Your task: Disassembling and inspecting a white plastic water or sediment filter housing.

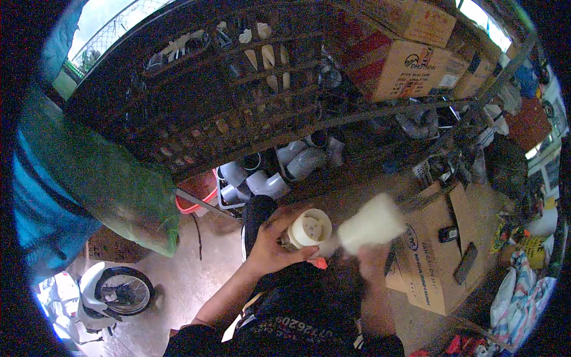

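My left hand is wrapped round a cream-white round plastic fitting, a short hollow cup shape. Its open end faces up toward me, and small dark holes show on the inner floor. To its right, my right hand is smeared by motion. A white, roughly cylindrical piece stands out above that hand, apparently held from below. Its edges are too blurred to tell its exact kind. The two pieces are apart, in front of my dark shirt.
Grey pipe elbows fill a crate beyond my hands, under a dark rack of fittings. An open cardboard box with a phone on it stands right. A motorbike wheel and green sacking are at left.
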`<act>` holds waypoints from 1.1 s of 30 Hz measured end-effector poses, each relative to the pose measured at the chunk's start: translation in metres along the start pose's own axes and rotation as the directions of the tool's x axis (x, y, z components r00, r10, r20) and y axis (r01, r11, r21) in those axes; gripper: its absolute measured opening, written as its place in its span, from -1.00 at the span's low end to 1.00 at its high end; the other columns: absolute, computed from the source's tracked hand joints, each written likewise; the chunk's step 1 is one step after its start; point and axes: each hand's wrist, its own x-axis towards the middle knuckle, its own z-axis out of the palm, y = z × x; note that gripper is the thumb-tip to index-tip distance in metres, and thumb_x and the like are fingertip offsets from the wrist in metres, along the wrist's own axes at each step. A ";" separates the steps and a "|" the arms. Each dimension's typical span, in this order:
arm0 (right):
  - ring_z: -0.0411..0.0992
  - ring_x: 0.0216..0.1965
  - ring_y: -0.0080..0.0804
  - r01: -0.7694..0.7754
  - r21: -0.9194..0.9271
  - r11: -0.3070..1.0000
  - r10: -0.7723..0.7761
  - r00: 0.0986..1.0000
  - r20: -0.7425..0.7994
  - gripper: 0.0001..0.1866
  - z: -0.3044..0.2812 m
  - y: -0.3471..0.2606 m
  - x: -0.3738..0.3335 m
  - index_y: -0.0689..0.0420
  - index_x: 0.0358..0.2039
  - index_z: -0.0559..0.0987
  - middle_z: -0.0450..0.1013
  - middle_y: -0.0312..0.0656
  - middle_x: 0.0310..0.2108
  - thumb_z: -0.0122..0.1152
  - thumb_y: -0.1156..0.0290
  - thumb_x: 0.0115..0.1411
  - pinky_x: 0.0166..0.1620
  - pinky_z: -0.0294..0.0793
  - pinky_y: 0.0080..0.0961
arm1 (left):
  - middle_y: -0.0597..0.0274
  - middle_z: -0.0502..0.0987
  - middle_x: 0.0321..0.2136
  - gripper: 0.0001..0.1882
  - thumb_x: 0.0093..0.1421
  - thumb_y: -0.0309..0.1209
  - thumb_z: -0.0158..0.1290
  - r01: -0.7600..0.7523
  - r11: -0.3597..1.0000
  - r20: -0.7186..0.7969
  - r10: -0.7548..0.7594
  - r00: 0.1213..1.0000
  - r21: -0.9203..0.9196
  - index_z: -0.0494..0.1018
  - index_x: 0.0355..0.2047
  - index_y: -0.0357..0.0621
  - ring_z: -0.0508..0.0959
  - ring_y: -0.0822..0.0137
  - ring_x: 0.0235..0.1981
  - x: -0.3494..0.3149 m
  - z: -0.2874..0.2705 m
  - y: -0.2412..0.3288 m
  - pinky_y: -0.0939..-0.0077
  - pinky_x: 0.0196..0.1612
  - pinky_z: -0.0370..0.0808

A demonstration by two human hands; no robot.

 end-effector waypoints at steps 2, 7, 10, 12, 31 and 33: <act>0.33 -0.09 -0.28 0.135 0.018 0.991 -0.136 0.987 0.087 -0.10 0.015 -0.024 0.012 0.21 0.01 0.20 0.29 -0.07 -0.07 0.47 0.22 -0.33 -0.06 0.38 -0.36 | 0.05 0.38 -0.11 -0.28 -0.31 -0.28 0.30 0.024 0.999 0.119 -0.029 0.992 0.040 0.33 -0.07 -0.21 0.35 0.12 -0.06 0.002 0.001 0.002 0.31 0.01 0.27; 0.35 -0.10 -0.32 0.427 -0.395 0.813 -0.374 0.904 0.207 -0.21 0.033 -0.011 0.017 0.21 -0.07 0.30 0.36 -0.10 -0.14 0.48 0.30 -0.35 -0.06 0.32 -0.36 | 0.03 0.36 -0.10 -0.26 -0.34 -0.29 0.31 -0.072 0.996 0.093 0.066 0.993 0.061 0.34 -0.08 -0.19 0.33 0.07 -0.05 -0.002 0.011 -0.008 0.27 0.01 0.26; 0.29 -0.04 -0.35 0.271 -0.527 0.805 -0.175 0.958 0.226 -0.19 0.019 -0.013 0.019 0.22 0.00 0.22 0.30 -0.08 -0.09 0.42 0.37 -0.30 -0.02 0.32 -0.37 | 0.04 0.38 -0.13 -0.28 -0.35 -0.27 0.32 -0.039 0.994 0.084 0.031 0.996 0.098 0.36 -0.11 -0.19 0.35 0.07 -0.07 0.000 0.017 -0.007 0.27 -0.01 0.29; 0.27 -0.01 -0.29 0.226 -0.389 0.893 -0.160 0.967 0.196 -0.19 0.021 -0.012 0.020 0.23 0.00 0.20 0.29 -0.07 -0.09 0.41 0.41 -0.28 -0.01 0.32 -0.35 | 0.05 0.40 -0.16 -0.32 -0.35 -0.26 0.33 0.066 0.997 -0.013 -0.066 0.998 -0.042 0.37 -0.15 -0.19 0.37 0.09 -0.09 0.000 0.016 -0.001 0.28 -0.03 0.31; 0.40 -0.17 -0.22 0.423 -0.878 0.224 -0.216 0.900 0.378 -0.30 0.007 -0.124 0.007 0.06 -0.21 0.49 0.44 -0.14 -0.23 0.49 0.20 -0.49 -0.08 0.35 -0.35 | 0.13 0.40 -0.15 -0.27 -0.41 -0.21 0.36 -0.074 0.991 0.132 0.059 0.990 0.110 0.39 -0.14 -0.10 0.37 0.14 -0.08 0.007 0.007 -0.001 0.29 -0.03 0.32; 0.40 -0.17 -0.21 0.387 -0.890 0.242 -0.194 0.918 0.347 -0.31 0.005 -0.127 0.008 0.06 -0.21 0.49 0.44 -0.14 -0.23 0.49 0.21 -0.49 -0.08 0.35 -0.35 | 0.13 0.40 -0.15 -0.26 -0.42 -0.19 0.37 -0.094 0.987 0.124 0.077 0.989 0.131 0.38 -0.15 -0.11 0.38 0.14 -0.09 0.006 0.006 0.000 0.30 -0.03 0.33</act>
